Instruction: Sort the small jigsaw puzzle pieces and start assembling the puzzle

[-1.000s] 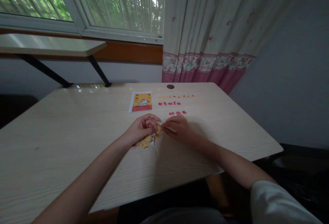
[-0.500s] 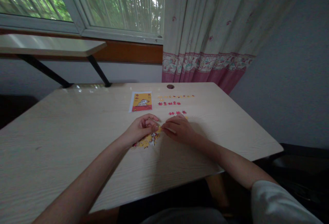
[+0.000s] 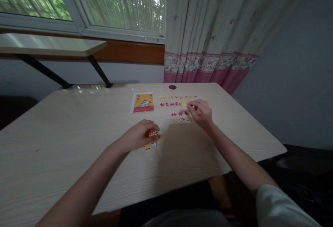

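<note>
My right hand (image 3: 202,113) is closed in a pinch on a yellow jigsaw puzzle piece (image 3: 184,104), beside the right end of a row of red pieces (image 3: 172,104). Over the loose pile of puzzle pieces (image 3: 154,143), my left hand (image 3: 140,135) has its fingers curled. A red puzzle piece (image 3: 153,130) shows between its thumb and forefinger. The hand hides part of the pile. Closer to me than the red row lie a shorter red row (image 3: 180,114) and a row of mixed pieces (image 3: 181,119).
A picture card (image 3: 143,102) with a white animal on yellow and red lies left of the rows. Farther back runs a row of yellow pieces (image 3: 178,97), near a round cable hole (image 3: 172,87). A raised shelf (image 3: 52,44) stands at the table's back left.
My right hand has moved from beside my left hand, away and to the right, carrying the yellow piece to the red row. My left hand stays at the pile, its fingers more curled.
</note>
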Available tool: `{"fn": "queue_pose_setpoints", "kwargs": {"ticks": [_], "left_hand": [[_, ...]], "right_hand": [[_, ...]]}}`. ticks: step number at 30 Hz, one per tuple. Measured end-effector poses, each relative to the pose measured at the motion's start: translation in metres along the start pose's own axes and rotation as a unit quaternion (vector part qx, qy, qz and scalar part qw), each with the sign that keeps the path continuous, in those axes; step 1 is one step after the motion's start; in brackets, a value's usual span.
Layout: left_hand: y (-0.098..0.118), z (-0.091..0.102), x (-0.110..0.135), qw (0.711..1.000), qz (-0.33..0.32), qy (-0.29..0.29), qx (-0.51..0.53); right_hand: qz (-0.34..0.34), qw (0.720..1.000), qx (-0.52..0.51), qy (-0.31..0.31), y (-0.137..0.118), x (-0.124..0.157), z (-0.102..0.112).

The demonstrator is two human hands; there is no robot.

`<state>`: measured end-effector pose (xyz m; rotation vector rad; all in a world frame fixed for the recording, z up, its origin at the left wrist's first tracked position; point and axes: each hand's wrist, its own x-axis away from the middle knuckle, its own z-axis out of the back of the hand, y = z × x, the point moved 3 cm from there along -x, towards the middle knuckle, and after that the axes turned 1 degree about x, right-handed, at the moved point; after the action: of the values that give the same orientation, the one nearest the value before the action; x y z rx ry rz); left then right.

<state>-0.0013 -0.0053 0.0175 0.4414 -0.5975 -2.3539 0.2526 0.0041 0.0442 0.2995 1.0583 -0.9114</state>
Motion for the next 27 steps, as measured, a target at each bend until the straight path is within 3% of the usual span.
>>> {"fn": "queue_pose_setpoints", "kwargs": {"ticks": [10,18,27], "left_hand": [[0.0008,-0.0038,-0.0005,1.000,-0.012,-0.018,-0.009],[0.0041,-0.0028,-0.0012,0.999,-0.007,-0.030,-0.026],[0.0034,-0.0017,-0.0011,1.000,-0.020,0.002,-0.001]], "right_hand": [[-0.008,1.000,-0.003,-0.026,0.0099,-0.0009,0.0044],[0.043,0.999,-0.020,-0.012,0.0045,-0.0005,0.0033],[0.024,0.999,-0.018,-0.038,0.0055,0.0009,0.0017]]}}
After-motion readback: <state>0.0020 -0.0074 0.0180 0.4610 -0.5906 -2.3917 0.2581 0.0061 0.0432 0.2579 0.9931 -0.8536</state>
